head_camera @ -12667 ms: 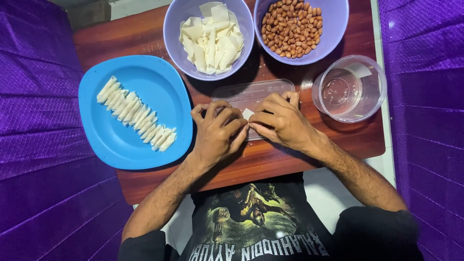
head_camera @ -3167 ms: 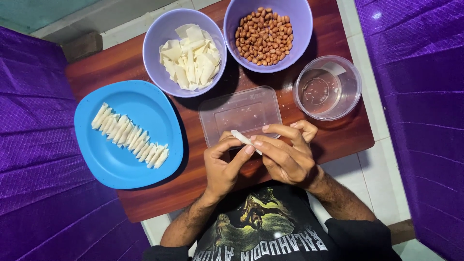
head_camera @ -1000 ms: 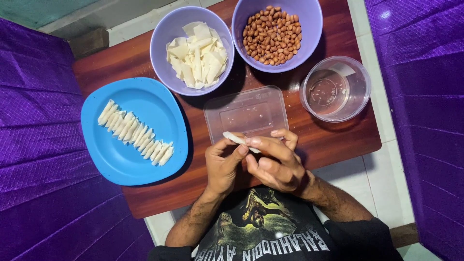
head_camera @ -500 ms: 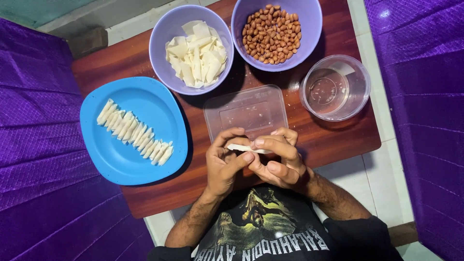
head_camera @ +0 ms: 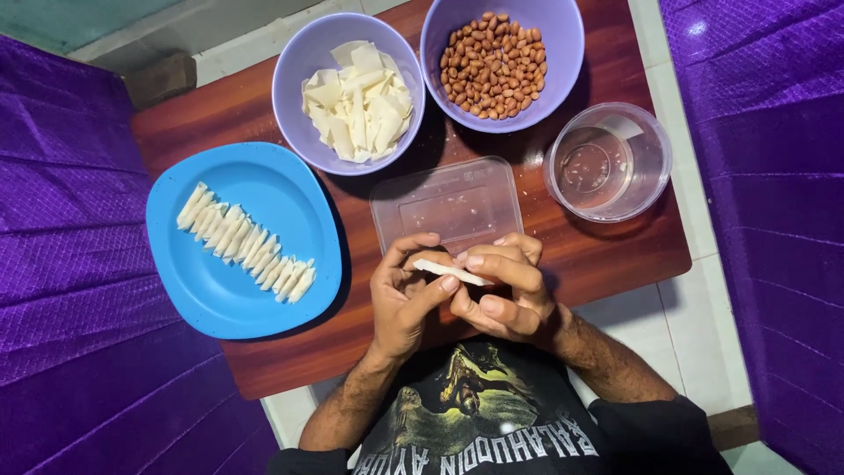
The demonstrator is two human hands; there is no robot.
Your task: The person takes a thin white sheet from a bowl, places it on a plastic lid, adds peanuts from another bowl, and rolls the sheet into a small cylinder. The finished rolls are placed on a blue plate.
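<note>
Both hands meet over the near edge of a small wooden table (head_camera: pixel 607 255). My left hand (head_camera: pixel 403 303) and my right hand (head_camera: pixel 505 295) pinch a thin white rolled pastry stick (head_camera: pixel 450 272) between fingertips, held level just in front of a clear rectangular plastic lid (head_camera: pixel 448 202). A blue plate (head_camera: pixel 189 281) to the left carries a row of several finished white rolls (head_camera: pixel 246 244). At the back stand a purple bowl of white wrapper pieces (head_camera: pixel 352 92) and a purple bowl of peanuts (head_camera: pixel 497 57).
A clear round container (head_camera: pixel 608 163) with a little water stands at the right of the table. Purple fabric seats (head_camera: pixel 61 264) flank both sides. White tiled floor shows beyond the table's right edge.
The hands have kept rolling the white stick; over the last second it turned from tilted to nearly level and both hands closed tighter around it. Nothing else moved.
</note>
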